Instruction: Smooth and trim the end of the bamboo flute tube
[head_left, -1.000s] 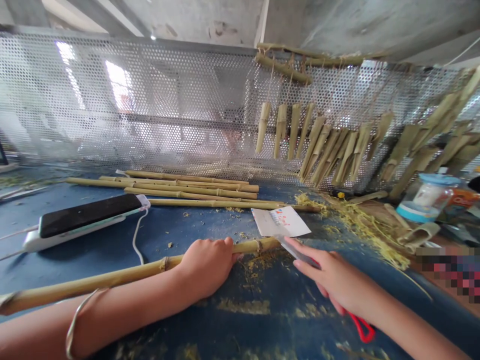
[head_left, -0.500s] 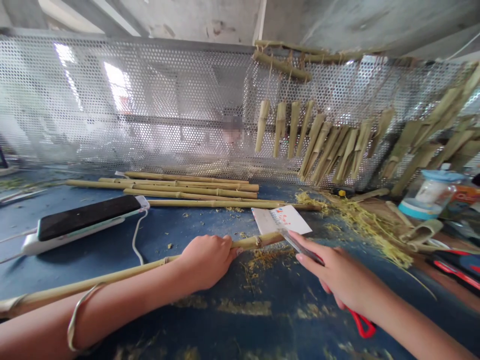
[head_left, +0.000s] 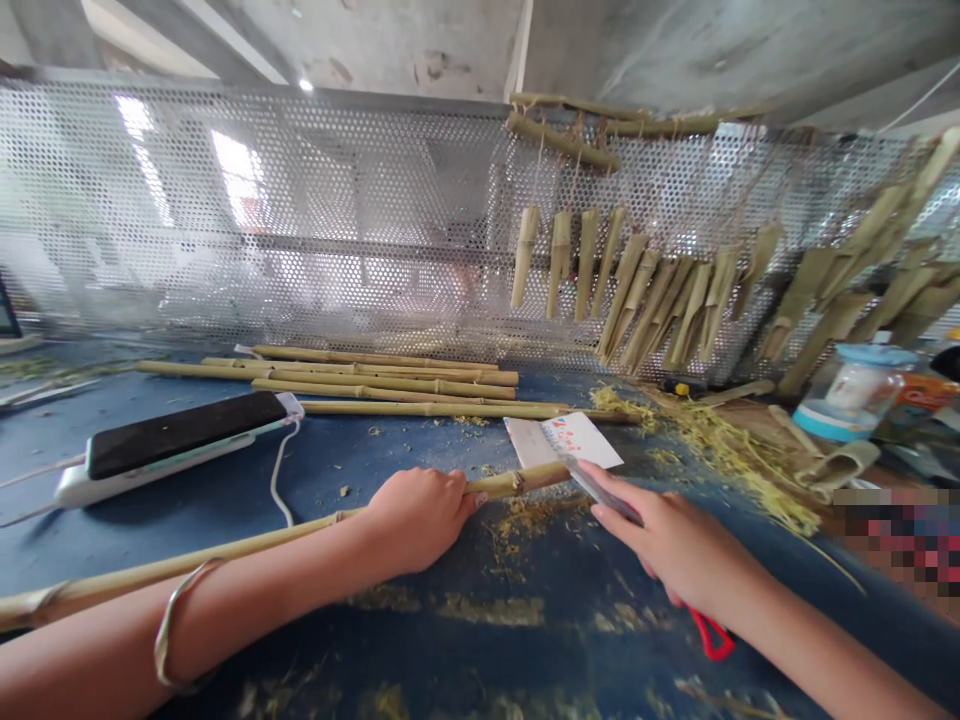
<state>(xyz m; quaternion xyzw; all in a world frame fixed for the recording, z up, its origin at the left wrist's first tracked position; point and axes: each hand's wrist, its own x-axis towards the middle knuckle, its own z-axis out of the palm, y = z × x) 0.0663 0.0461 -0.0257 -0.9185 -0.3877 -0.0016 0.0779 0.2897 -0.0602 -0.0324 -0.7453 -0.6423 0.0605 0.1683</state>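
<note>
My left hand is wrapped round a long bamboo stick that lies across the blue table, pressing it down. The stick's right end sticks out past my fingers. My right hand grips a knife with a red handle; its blade points up and left and meets the stick's end. A small white card lies just behind the blade. Bamboo shavings lie scattered under the stick's end.
Several bamboo sticks lie at the back of the table. A phone on a white power bank with a cable sits at left. Cut bamboo pieces hang on the perforated metal screen. A jar with a blue lid and a shavings pile are at right.
The view has shifted slightly. My right hand and knife moved a little up and left toward the stick's end; my left hand keeps its grip on the stick.
</note>
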